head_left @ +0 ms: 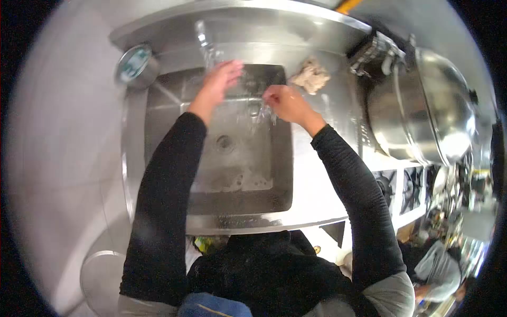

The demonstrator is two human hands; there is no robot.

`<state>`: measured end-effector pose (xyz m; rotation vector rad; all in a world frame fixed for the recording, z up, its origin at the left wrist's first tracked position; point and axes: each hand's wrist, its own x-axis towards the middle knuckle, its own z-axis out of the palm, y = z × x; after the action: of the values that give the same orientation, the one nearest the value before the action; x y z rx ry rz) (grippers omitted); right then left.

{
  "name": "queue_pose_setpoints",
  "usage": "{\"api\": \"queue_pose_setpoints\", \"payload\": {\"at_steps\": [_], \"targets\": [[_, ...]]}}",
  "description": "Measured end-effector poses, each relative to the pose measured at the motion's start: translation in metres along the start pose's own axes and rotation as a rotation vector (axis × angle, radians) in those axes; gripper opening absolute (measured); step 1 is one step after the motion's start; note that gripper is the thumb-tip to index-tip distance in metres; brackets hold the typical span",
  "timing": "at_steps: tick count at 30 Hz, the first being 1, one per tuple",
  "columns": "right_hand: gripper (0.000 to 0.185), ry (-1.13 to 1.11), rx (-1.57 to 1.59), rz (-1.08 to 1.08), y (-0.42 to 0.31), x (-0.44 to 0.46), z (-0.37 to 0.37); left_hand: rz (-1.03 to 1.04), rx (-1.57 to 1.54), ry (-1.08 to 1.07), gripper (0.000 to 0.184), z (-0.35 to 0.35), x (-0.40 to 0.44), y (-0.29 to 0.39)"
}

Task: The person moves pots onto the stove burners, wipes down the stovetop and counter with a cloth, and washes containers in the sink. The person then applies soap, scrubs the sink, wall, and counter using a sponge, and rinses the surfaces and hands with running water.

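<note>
Over the back of the metal sink [243,201], my left hand [222,82] is raised with its fingers stretched out and nothing in it, smeared a little by motion. My right hand [288,103] is above the sink's right edge with its fingers curled together; what they hold, if anything, I cannot make out. Clear water or something transparent shows just below its fingers. The metal faucet [202,34] stands behind my left hand. A crumpled beige cloth [311,76] lies on the counter behind my right hand. The drain [225,142] is visible in the basin.
A metal can with a green and white label [136,64] stands at the sink's back left corner. Large shiny metal bowls [428,105] are at the right, beside a dark foil-like item [376,55]. Another person [438,267] is at the lower right, near stove burners [409,187].
</note>
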<state>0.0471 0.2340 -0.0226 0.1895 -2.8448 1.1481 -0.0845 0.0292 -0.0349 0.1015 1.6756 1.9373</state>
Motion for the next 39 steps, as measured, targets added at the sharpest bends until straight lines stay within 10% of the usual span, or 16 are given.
{"api": "queue_pose_setpoints", "payload": {"at_steps": [4, 10, 12, 15, 19, 32, 35, 39], "targets": [[0.038, 0.424, -0.368, 0.324, 0.084, -0.007, -0.057, -0.042, -0.086, 0.101, 0.047, -0.014, 0.024, 0.011], [0.060, 0.202, -0.696, 0.260, 0.122, 0.031, -0.007, 0.399, -0.403, 0.095, 0.048, -0.028, -0.021, 0.075], [0.057, 0.153, 0.023, 0.384, 0.086, 0.025, -0.019, 0.349, -0.118, 0.100, 0.046, -0.019, -0.019, 0.099], [0.054, 0.592, 0.237, 0.461, 0.049, -0.006, -0.019, 0.239, 0.009, 0.094, 0.046, 0.025, 0.021, 0.115], [0.048, 0.566, 0.861, 0.409, 0.021, -0.058, -0.049, 0.166, -0.031, 0.174, 0.045, 0.066, 0.072, 0.123], [0.051, 0.887, 0.904, 0.496, -0.042, -0.337, -0.161, 0.234, -0.160, 0.244, 0.049, 0.088, 0.075, 0.109], [0.051, 0.964, 0.937, 0.504, -0.038, -0.388, -0.164, 0.256, -0.038, 0.056, 0.031, 0.140, -0.044, 0.034], [0.053, 1.000, 1.014, 0.487, -0.018, -0.444, -0.146, 0.365, 0.585, -0.793, 0.050, 0.208, -0.226, -0.113]]}}
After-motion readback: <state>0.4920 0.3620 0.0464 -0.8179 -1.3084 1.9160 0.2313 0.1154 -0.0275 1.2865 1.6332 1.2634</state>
